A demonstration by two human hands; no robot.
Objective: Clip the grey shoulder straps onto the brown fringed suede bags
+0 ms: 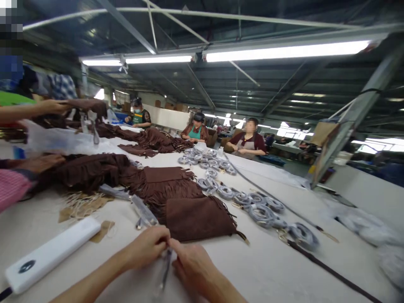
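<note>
A thin dark strip is pinched by left hand and right hand, thumbs close; grip's best kept light; steadied low over the tabletop, tbh.

Workshop interior: above me, lit fluorescent tubes run beneath a dark roof crossed by pale metal struts. Right, a slanting grey post; beyond the broad white table, a white partition and bright windows.
</note>
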